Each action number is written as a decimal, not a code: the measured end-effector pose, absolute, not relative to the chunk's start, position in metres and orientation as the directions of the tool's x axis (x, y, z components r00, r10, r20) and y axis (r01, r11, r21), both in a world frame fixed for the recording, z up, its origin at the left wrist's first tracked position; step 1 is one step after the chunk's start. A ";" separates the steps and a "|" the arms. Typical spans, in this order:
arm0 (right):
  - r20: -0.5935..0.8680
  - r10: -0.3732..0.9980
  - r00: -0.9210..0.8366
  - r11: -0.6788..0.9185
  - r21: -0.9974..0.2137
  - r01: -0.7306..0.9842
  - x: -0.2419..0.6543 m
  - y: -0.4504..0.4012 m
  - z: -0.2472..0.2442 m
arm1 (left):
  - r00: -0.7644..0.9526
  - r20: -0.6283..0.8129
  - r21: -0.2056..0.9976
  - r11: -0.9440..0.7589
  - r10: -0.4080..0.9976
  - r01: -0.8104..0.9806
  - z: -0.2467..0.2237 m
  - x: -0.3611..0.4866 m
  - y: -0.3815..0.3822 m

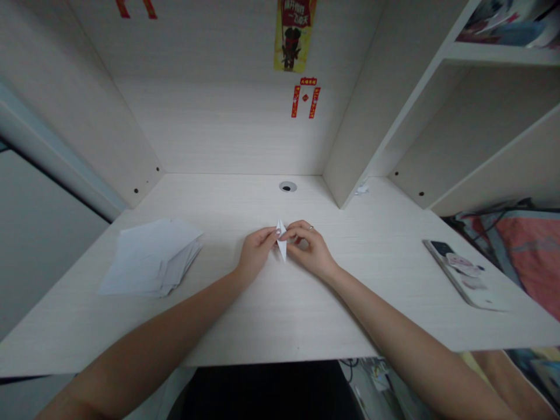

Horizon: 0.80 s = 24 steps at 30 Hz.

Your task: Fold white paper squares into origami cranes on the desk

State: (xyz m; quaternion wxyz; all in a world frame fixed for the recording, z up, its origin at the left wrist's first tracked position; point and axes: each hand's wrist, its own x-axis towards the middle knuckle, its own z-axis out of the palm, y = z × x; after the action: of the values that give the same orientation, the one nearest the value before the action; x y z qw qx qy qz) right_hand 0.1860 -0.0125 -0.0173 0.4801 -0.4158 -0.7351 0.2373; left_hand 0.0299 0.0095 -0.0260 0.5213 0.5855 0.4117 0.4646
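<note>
Folded paper (282,248) sits mid-desk, between the two hands, straight ahead of the person; desk (245,326) read as a clock face centred on it, 12 at the back wall. Left hand (258,248), on the 9 o'clock side, pinches it between thumb and fingertip; right hand (312,248), on the 3 o'clock side, pinches its opposite edge, other fingers curled. Judgement on handling: left pinch best held firm as an anchor while the right works in small moves; layers should be lined up before pressure goes on, each crease run from middle to tip, points spared from squeezing, since thin ends would likely bend or tear. Appearance: white, slender, pointed at both ends like a stretched diamond; upper tip just short of 12, lower tip between 5 and 6. A fold line seems to run near the upper tip; finer creases too small to tell. Whether the lower tip touches the desk: cannot tell. Loose paper stack (149,256) lies well apart, between 8 and 9.
</note>
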 end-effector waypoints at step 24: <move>0.277 0.960 0.044 0.262 -0.941 0.213 0.182 -0.007 -0.029 | 0.257 0.074 0.997 -0.073 0.964 -0.011 -0.020 0.031 0.007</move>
State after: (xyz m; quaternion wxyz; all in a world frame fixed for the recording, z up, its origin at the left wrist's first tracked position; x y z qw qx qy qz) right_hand 0.1823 -0.0066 -0.0286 0.5276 -0.4937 -0.5937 0.3541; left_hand 0.0310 0.0075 -0.0201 0.5422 0.5785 0.4115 0.4494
